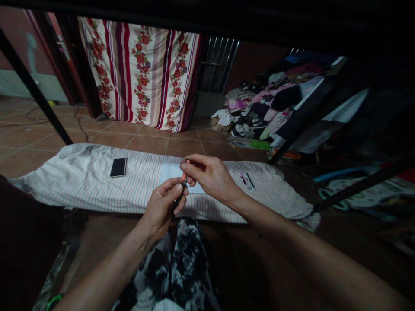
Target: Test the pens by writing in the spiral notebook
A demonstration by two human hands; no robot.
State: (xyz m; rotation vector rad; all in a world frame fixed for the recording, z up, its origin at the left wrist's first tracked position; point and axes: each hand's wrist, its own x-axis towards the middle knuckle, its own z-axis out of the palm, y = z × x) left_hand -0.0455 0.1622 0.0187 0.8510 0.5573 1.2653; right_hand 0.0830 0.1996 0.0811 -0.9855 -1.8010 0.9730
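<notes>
My left hand (165, 201) is closed around the dark lower part of a slim orange-and-black pen (184, 176). Its upper, orange end is pinched between the thumb and fingers of my right hand (202, 172). The two hands meet above the far-middle part of a striped cloth. Beneath them lies a pale sheet of paper (167, 172), partly hidden by both hands. To the right, several slim pens (248, 180) rest side by side on the cloth. A dark-screened phone (118, 167) lies flat to the left.
The striped cloth (87, 181) covers a long, low surface before my knees. Dark frame bars (35, 86) stand at both sides. Beyond are a tiled floor (145, 140), a floral curtain (139, 77) and a heap of clothes (269, 99) at the back right.
</notes>
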